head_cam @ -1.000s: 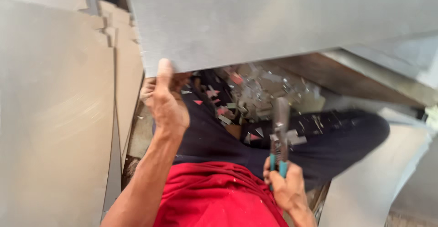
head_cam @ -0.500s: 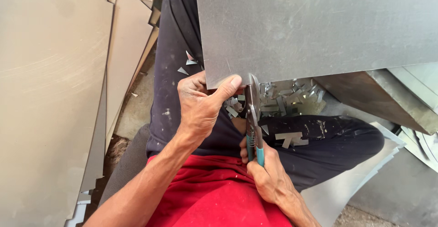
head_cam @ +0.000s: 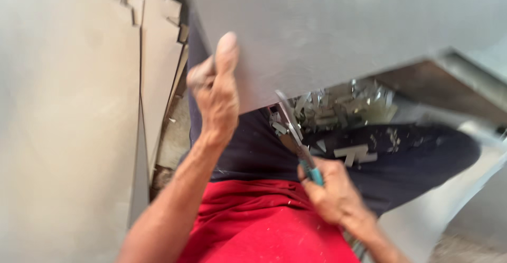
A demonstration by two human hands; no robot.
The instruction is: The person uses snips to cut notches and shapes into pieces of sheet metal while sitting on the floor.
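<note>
My left hand (head_cam: 216,91) grips the lower left edge of a large grey metal sheet (head_cam: 338,30), thumb lying up on its face. My right hand (head_cam: 332,191) is closed around the teal handles of metal snips (head_cam: 296,136), whose blades meet the sheet's bottom edge just right of my left hand. The sheet fills the upper part of the head view and hangs over my lap, which is covered by dark trousers and a red shirt. The picture is motion-blurred.
Several flat grey sheets (head_cam: 68,115) with notched corners stand stacked at the left. A pile of small shiny metal offcuts (head_cam: 343,107) lies beyond my knee, with a few scraps on my trousers. Another curved sheet (head_cam: 438,210) rests at the lower right.
My left hand has slid up the sheet's left edge. The snips have shifted right along the bottom edge, and the sheet now sits higher and farther right in view.
</note>
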